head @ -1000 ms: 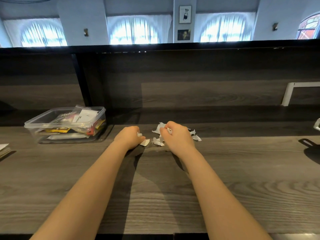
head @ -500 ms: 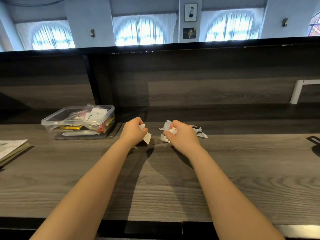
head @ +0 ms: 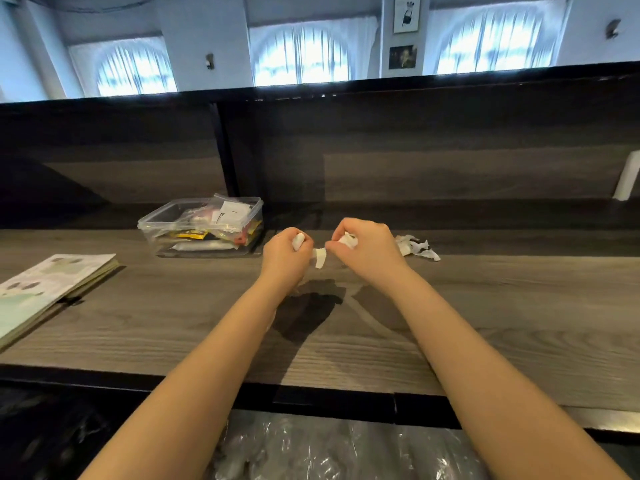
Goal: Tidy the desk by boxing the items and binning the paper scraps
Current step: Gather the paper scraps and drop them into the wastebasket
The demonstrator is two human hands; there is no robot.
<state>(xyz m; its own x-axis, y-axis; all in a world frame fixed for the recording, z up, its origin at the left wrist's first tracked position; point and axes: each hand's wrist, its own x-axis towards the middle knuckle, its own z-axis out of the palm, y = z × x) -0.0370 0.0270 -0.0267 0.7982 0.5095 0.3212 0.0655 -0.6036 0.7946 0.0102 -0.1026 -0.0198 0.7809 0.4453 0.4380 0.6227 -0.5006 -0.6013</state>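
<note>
Paper scraps (head: 320, 257) fill the curled left grip (head: 285, 252) and right grip (head: 367, 249).

No legible txt anywhere. White card (head: 232, 211) atop the stuff in the clear box (head: 152, 237) has a few black marks, too small/blurred to read; yellow-black packet (head: 192, 234) below it shows dark print, also unreadable. Booklet (head: 52, 282) at the tabletop's (head: 207, 323) left edge has pics + faint print lines, no words or nos. readable; same w/ the framed prints (head: 407, 13) on the far wall.
</note>
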